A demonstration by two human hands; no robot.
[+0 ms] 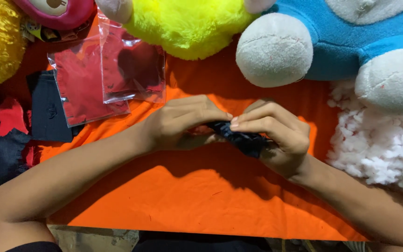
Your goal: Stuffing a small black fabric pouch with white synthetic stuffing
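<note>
Two bare hands met over the middle of the orange cloth (201, 196) that covered the tabletop, and both were clamped on one small piece of dark blue fabric (243, 139). The left hand (183, 123) had its fingers curled together and pinched the near end of the piece, while the right hand (276, 135) cupped the rest of it from the far side, its fingertips touching those of the left hand. The fabric sat between the two hands, bunched and mostly hidden, so its exact shape could not be told. Just beyond the left hand lay two clear plastic bags (113, 74) with red pieces inside, and further to the left of that hand some flat dark felt cut-outs (47, 109) rested on the cloth. Beyond the right hand stood a blue plush toy (341, 42) with white feet, and to the right of that hand a heap of white stuffing (378, 140) lay near. A yellow-green plush toy (187, 25) sat beyond both hands. To my judgement, the step in hand was the shaping or folding of the small fabric piece with the fingertips. The next move would call for a steady pinch from both sides, so that the soft piece did not unfold or slip out.
</note>
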